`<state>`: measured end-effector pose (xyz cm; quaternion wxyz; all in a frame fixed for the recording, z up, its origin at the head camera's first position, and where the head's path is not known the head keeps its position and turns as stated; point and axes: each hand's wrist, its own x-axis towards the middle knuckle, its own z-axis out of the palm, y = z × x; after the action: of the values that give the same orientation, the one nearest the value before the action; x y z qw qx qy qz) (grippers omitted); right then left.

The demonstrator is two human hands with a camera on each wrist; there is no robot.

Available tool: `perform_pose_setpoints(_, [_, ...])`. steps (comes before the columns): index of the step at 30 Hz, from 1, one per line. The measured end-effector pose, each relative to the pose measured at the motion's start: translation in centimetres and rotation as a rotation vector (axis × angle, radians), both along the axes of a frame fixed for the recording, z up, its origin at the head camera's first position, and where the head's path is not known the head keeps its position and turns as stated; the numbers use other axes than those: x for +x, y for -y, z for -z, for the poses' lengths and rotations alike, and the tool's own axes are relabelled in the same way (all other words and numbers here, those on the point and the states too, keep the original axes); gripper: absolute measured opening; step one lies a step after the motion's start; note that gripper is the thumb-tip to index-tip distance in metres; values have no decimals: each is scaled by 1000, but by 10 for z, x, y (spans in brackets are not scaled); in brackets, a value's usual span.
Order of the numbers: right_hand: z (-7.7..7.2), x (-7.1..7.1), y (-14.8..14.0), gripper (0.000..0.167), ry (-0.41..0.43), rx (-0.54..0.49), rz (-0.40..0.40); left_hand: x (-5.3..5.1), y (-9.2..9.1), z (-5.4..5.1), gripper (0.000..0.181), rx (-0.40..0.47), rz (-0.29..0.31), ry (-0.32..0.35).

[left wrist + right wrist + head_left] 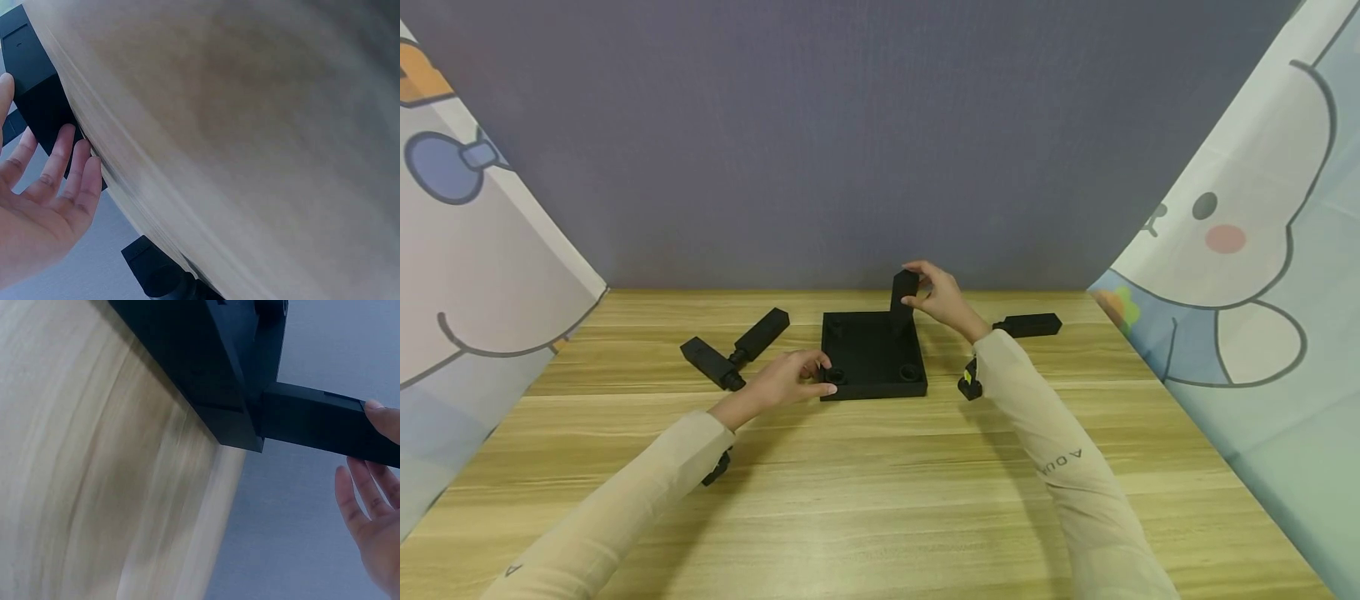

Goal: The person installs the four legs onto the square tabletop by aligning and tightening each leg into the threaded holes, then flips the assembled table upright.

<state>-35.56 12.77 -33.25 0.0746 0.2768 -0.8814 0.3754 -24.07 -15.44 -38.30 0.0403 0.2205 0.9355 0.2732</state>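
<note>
A black square tray-like base lies on the table with raised rims and round sockets at its corners. My left hand holds its near left corner, thumb at the front and fingers along the side. In the left wrist view, the fingertips touch the wall of the base. A black square-sided leg stands upright at the far right corner. My right hand pinches its upper part between thumb and fingers. Whether the leg's lower end is fully seated in the socket is hidden.
Two more black legs, one near and one farther, lie left of the base on the wooden table. Another leg lies to the right, behind the right forearm. A grey panel rises along the table's far edge.
</note>
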Motion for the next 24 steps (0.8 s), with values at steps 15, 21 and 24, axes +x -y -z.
perform_pose_setpoints(15, [9, 6, 9, 55, -31, -103, 87, -1, 1, 2, 40, -3, 1, -11])
perform_pose_setpoints(21, [9, 6, 10, 58, -18, -101, 87, 0, 1, 2, 39, -7, -1, -3])
perform_pose_setpoints(24, [8, 5, 8, 58, -6, -95, 62, 0, 1, 1, 39, -8, -1, -4])
